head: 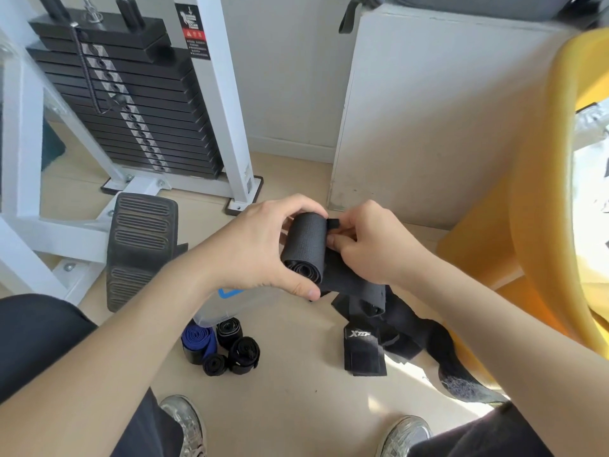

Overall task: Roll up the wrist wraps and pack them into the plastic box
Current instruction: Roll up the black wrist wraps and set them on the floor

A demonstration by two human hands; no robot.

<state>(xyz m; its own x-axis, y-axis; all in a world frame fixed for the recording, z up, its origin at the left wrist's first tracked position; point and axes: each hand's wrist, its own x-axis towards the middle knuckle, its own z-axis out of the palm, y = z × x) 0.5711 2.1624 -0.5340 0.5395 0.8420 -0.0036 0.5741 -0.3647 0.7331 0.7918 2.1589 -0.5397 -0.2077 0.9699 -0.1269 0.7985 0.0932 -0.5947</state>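
A dark grey wrist wrap (304,245), mostly rolled into a thick cylinder, is held in the air above the floor. My left hand (263,247) grips the roll, fingers over its top and thumb under its end. My right hand (372,245) pinches the loose tail beside the roll, and the tail hangs down below it. A clear plastic box (227,306) with a blue handle lies on the floor, partly hidden by my left forearm. Several rolled wraps sit by it, one blue (199,341) and the others black (244,356). Unrolled black wraps (364,352) lie in a heap to the right.
A white weight machine with a black plate stack (128,103) stands at the back left, with a ribbed foot plate (141,245) in front. A grey cabinet (438,120) rises behind and a yellow foam object (540,199) at the right. My two shoes (186,423) are at the bottom.
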